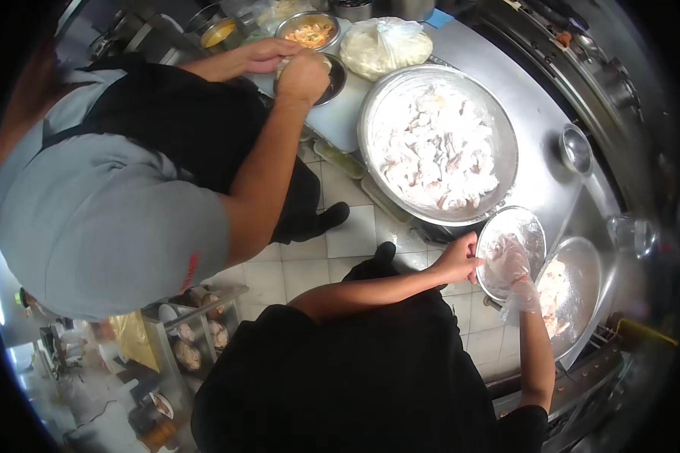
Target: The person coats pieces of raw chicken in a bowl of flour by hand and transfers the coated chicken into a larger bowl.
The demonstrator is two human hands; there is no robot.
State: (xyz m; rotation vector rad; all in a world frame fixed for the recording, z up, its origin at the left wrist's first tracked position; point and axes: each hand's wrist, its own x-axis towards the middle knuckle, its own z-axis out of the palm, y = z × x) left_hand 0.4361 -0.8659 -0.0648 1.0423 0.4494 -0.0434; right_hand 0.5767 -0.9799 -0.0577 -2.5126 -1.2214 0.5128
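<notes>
My left hand (459,260) grips the rim of a small metal bowl (541,235) from its left side. Inside this bowl my right hand (515,266), in a clear plastic glove, reaches down into a pale, whitish content. Its fingertips are blurred against that content, so their grip does not show. Just above stands a large metal basin (365,143) full of flour-coated pieces (442,147), probably raw meat. To the right of the small bowl, a second metal basin (591,264) contains more pale pieces (555,291).
A co-worker in a grey shirt (121,219) stands at left, both hands (302,75) over a dark bowl (335,84). Behind are a bowl of orange food (310,32) and a tied plastic bag (385,49). An empty metal bowl (576,149) sits on the steel counter (540,113).
</notes>
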